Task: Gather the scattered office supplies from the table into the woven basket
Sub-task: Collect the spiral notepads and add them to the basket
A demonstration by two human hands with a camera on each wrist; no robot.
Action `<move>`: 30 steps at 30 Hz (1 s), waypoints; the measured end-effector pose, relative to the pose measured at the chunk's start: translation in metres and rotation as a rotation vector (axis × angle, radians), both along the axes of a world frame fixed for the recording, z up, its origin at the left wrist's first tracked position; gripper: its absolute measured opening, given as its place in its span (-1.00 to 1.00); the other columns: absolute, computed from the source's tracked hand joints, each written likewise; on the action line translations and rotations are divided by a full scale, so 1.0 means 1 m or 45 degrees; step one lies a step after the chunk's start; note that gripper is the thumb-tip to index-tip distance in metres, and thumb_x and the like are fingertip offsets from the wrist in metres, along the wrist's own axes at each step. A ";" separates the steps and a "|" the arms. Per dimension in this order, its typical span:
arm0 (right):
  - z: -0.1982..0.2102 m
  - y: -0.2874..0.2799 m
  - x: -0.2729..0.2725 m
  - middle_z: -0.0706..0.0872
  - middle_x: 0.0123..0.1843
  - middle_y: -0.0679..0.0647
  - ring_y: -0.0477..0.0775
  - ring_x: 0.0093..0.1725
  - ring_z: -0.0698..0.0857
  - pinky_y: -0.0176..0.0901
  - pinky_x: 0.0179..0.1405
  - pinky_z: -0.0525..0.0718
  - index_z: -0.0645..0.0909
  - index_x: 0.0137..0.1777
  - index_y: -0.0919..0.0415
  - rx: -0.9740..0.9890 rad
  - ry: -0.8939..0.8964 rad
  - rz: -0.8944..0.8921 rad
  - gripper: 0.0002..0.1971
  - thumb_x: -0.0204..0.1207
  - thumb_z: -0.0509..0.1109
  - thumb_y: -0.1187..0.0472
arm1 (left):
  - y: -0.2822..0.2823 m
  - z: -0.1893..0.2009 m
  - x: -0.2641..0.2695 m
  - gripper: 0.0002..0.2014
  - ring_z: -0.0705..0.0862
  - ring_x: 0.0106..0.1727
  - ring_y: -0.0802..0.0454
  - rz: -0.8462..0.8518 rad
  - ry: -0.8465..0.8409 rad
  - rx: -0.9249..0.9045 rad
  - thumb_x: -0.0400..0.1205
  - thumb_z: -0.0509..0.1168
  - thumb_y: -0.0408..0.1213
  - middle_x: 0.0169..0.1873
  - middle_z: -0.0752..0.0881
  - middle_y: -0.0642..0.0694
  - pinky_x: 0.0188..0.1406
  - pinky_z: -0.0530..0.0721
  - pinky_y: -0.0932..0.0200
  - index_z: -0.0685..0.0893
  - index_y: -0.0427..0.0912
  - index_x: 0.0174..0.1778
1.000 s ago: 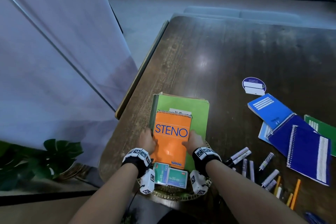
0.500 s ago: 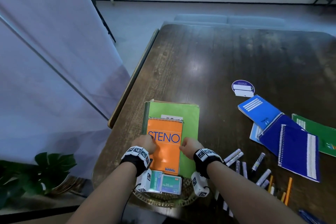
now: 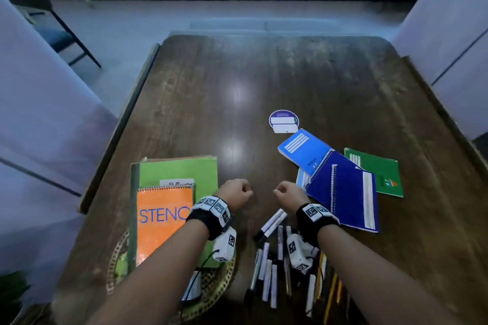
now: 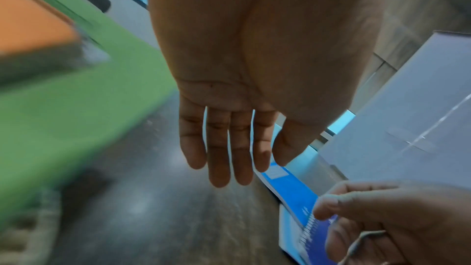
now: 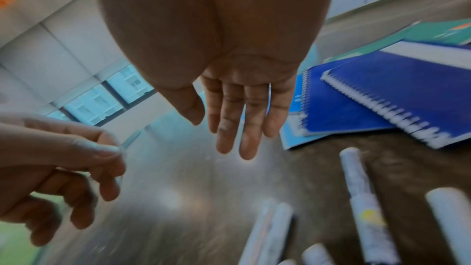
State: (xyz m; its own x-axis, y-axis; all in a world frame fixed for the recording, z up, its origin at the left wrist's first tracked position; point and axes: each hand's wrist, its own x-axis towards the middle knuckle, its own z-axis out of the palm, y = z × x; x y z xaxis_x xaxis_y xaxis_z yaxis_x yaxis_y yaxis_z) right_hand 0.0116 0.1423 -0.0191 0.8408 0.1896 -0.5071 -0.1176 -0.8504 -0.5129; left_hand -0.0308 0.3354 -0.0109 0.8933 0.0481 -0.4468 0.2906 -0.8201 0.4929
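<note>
"Hands: what have they got?"

"Nothing. My left hand (image 3: 233, 194) and right hand (image 3: 289, 194) hang close together over bare wood, fingers loose and relaxed, gripping no item."

"And the woven basket (image 3: 224, 282)?"

"Just left of my left wrist, at the tabletop's (image 3: 237, 82) near edge toward the left corner. The green notebook (image 3: 179, 169) lies across it with the orange steno pad (image 3: 163, 219) on top, both jutting past its far rim."

"What worries you?"

"That stack looks wider than the basket, so I think piling more on could slide it off or tip the rim. The markers (image 3: 272, 221) under my right wrist, by the near edge, look round; a careless sweep might roll them off."

"Changed from a moment ago?"

"Then both hands pressed on the orange pad. Now they're off it, shifted right toward the blue spiral notebooks (image 3: 346, 195)."
</note>
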 end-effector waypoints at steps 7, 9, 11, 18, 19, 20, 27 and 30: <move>-0.022 -0.140 0.050 0.70 0.14 0.13 0.17 0.13 0.67 0.03 0.14 0.66 0.66 0.09 0.14 -0.138 0.008 -0.259 -0.82 0.64 0.32 0.07 | -0.111 -0.017 0.063 -0.86 0.67 -0.11 -0.03 -0.089 0.066 -0.122 0.64 0.29 -0.14 -0.20 0.70 0.00 -0.15 0.58 0.16 0.60 0.00 -0.24; -0.031 -0.176 0.064 0.60 0.28 0.17 0.19 0.20 0.65 0.08 0.25 0.64 0.63 0.21 0.15 -0.189 0.029 -0.329 -0.77 0.64 0.33 0.08 | -0.145 -0.023 0.078 -0.88 0.68 -0.09 0.00 -0.101 0.087 -0.185 0.64 0.31 -0.12 -0.14 0.73 -0.01 -0.15 0.57 0.17 0.63 -0.01 -0.20; -0.038 -0.204 0.074 0.49 0.40 0.21 0.23 0.30 0.61 0.09 0.32 0.62 0.55 0.37 0.16 -0.232 0.078 -0.420 -0.66 0.63 0.36 0.10 | -0.175 -0.031 0.090 -0.89 0.70 -0.02 0.02 -0.102 0.134 -0.244 0.63 0.33 -0.11 -0.04 0.75 -0.03 -0.05 0.67 0.12 0.69 -0.04 -0.09; -0.070 -0.257 0.092 0.38 0.61 0.25 0.30 0.47 0.53 0.13 0.34 0.59 0.25 0.66 0.23 -0.169 0.282 -0.547 -0.35 0.62 0.37 0.15 | -0.247 -0.068 0.119 -0.59 0.65 0.16 -0.02 -0.060 0.272 -0.234 0.68 0.33 -0.02 0.24 0.66 -0.10 0.11 0.65 0.03 0.53 -0.09 0.39; -0.073 -0.259 0.094 0.39 0.59 0.24 0.30 0.45 0.55 0.14 0.34 0.61 0.26 0.65 0.23 -0.157 0.273 -0.557 -0.36 0.61 0.38 0.15 | -0.253 -0.070 0.121 -0.60 0.65 0.16 -0.02 -0.026 0.277 -0.231 0.67 0.34 -0.02 0.23 0.66 -0.10 0.09 0.66 0.02 0.53 -0.09 0.37; -0.075 -0.259 0.095 0.41 0.58 0.24 0.29 0.43 0.56 0.14 0.34 0.62 0.28 0.64 0.22 -0.146 0.257 -0.564 -0.37 0.61 0.38 0.16 | -0.256 -0.073 0.123 -0.61 0.65 0.16 -0.01 0.018 0.275 -0.223 0.67 0.35 -0.03 0.24 0.65 -0.10 0.05 0.65 0.04 0.52 -0.09 0.36; -0.085 -0.262 0.106 0.48 0.47 0.24 0.29 0.30 0.63 0.17 0.24 0.68 0.34 0.53 0.21 -0.103 0.295 -0.608 -0.45 0.59 0.42 0.17 | -0.266 -0.087 0.135 -0.58 0.67 0.18 -0.03 0.174 0.348 -0.260 0.63 0.43 -0.13 0.28 0.65 -0.10 0.00 0.64 0.10 0.49 -0.10 0.36; -0.088 -0.261 0.105 0.53 0.42 0.23 0.27 0.27 0.64 0.01 0.12 0.64 0.38 0.47 0.22 -0.069 0.311 -0.601 -0.50 0.58 0.43 0.18 | -0.263 -0.090 0.137 -0.72 0.65 0.08 0.00 0.128 0.340 -0.320 0.65 0.39 -0.24 0.24 0.68 -0.11 -0.05 0.59 0.10 0.54 -0.10 0.25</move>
State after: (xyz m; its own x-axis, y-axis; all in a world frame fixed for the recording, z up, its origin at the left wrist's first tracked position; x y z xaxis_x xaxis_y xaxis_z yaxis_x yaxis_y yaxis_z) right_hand 0.1168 -0.1191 -0.1071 0.6845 -0.2126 -0.6973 -0.6042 -0.7007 -0.3795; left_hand 0.1063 0.0725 -0.1006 0.7405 -0.0113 -0.6720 0.5085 -0.6444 0.5711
